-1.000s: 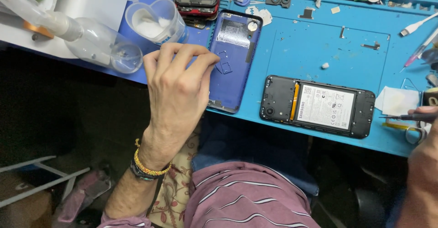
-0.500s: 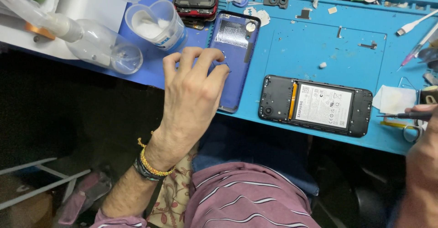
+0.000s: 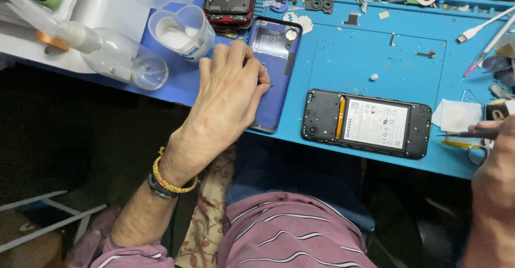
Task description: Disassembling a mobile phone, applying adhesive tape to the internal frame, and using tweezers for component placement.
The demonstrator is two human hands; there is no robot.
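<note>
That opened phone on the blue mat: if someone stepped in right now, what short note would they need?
Left hand: resting on the blue back cover, fingers bent onto its inner face.
Right hand: at the mat's right edge, holding a thin dark tool.
Opened phone: flat on the blue mat, battery exposed, untouched.
Done: back cover is off.
Left: cover and phone are still apart.

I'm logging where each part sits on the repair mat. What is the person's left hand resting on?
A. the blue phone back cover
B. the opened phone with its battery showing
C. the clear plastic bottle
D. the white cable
A: the left hand lies over the blue back cover, its fingers on the cover's left edge, while the opened phone lies apart to the right.
</note>
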